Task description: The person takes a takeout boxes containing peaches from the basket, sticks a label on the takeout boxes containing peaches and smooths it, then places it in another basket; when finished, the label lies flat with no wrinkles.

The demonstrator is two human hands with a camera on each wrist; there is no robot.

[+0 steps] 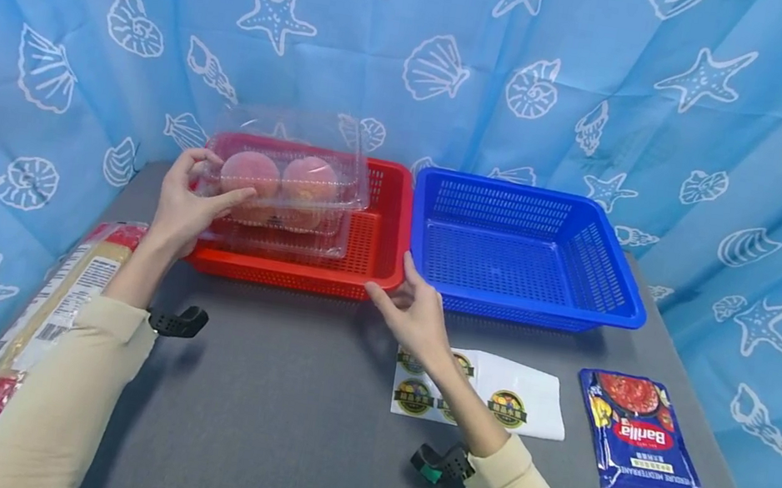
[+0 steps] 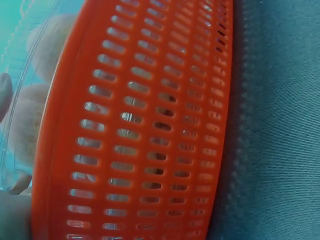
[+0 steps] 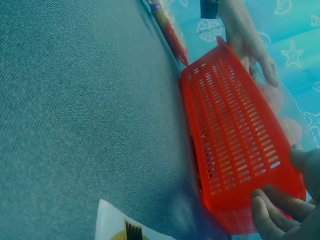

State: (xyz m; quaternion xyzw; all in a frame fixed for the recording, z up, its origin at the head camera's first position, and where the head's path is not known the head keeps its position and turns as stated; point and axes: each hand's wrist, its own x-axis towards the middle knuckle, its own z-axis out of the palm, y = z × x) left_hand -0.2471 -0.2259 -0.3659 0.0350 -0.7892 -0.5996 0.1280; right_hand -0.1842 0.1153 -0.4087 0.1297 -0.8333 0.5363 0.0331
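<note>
My left hand point(image 1: 187, 201) grips a clear plastic clamshell box point(image 1: 285, 242) by its left end, thumb across the front. Two peaches point(image 1: 311, 180) show inside it, and its lid stands raised. The box sits tilted in the red basket point(image 1: 295, 279), partly above the rim; where its underside rests I cannot tell. With thumb and fingers, my right hand point(image 1: 418, 316) holds the front right corner of this basket. In the right wrist view, those fingers point(image 3: 280, 202) lie against the basket's outer wall. The left wrist view shows mostly the basket's slotted side point(image 2: 145, 120).
Right beside the red basket stands a blue basket point(image 1: 522, 304). A sheet of round stickers point(image 1: 538, 401) lies in front of it, under my right forearm. Farther right is a blue Barilla pouch point(image 1: 645, 442). A long pasta packet point(image 1: 58, 312) lies left. A patterned curtain point(image 1: 424, 21) hangs behind.
</note>
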